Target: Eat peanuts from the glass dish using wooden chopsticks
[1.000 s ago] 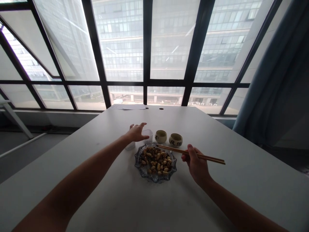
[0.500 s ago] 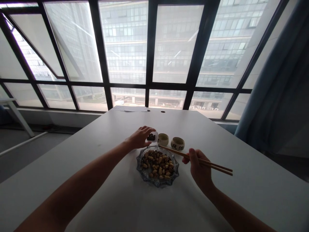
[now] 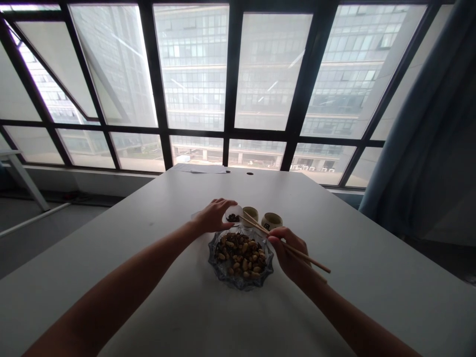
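Note:
My left hand (image 3: 214,216) is closed around a small whitish, see-through cup (image 3: 229,211) with dark seeds or dried bits (image 3: 233,218) in it, tilted toward me. In my right hand (image 3: 292,249) is a pair of chopsticks (image 3: 262,228), their tips slightly apart at the cup's right side. Whether they pinch anything is too small to tell. Just below both hands stands a scalloped glass bowl (image 3: 240,284) of peanuts (image 3: 245,258) mixed with darker pieces. Behind the chopsticks sit two cream ceramic cups, a left one (image 3: 250,213) and a right one (image 3: 271,218), the right one bearing dark writing.
All this rests on a long white table (image 3: 167,297). Papers (image 3: 201,169) lie at its far end beside a round dark hole (image 3: 250,173). Beyond are tall windows, with a blue curtain (image 3: 409,129) on the right.
My right hand has moved left and slightly up, bringing the chopstick tips up to the small cup, and the tips have spread a little. My left hand stays nearly in place.

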Demonstrator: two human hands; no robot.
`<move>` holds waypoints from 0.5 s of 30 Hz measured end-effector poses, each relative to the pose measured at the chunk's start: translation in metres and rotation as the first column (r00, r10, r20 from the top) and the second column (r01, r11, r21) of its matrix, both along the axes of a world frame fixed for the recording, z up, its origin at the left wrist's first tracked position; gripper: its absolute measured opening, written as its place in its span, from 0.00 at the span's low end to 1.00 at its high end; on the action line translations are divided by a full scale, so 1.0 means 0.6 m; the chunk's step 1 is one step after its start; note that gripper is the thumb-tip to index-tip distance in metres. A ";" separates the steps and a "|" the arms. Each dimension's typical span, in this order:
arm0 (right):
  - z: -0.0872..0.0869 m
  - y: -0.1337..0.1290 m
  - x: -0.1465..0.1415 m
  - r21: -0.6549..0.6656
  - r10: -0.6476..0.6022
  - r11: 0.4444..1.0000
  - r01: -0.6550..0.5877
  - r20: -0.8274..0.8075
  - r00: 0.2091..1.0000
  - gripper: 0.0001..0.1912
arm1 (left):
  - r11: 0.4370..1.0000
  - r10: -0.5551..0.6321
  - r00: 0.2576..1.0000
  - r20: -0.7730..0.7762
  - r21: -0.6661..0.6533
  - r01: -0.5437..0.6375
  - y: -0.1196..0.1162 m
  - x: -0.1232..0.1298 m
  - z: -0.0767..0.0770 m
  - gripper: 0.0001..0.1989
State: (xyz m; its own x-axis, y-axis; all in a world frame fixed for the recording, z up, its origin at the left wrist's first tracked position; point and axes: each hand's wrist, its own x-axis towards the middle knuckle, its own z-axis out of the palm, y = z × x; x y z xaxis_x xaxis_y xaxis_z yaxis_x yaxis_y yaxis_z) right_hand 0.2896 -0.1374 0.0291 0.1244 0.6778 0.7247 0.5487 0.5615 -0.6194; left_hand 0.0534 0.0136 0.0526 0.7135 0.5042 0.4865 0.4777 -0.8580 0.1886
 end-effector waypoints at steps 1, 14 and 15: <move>0.005 -0.002 0.002 -0.015 -0.003 1.000 0.003 -0.037 0.999 0.18 | 1.000 0.030 1.000 0.001 -0.005 -0.030 0.002 0.001 0.000 0.31; 0.104 -0.033 0.034 -0.213 0.153 0.965 -0.155 -0.024 0.988 0.33 | 0.960 0.276 0.961 0.013 -0.052 -0.275 -0.001 -0.043 -0.005 0.28; 0.105 -0.036 0.032 -0.209 0.189 0.962 -0.173 0.058 0.980 0.32 | 0.955 0.296 0.953 0.065 -0.031 -0.294 -0.007 -0.055 -0.008 0.26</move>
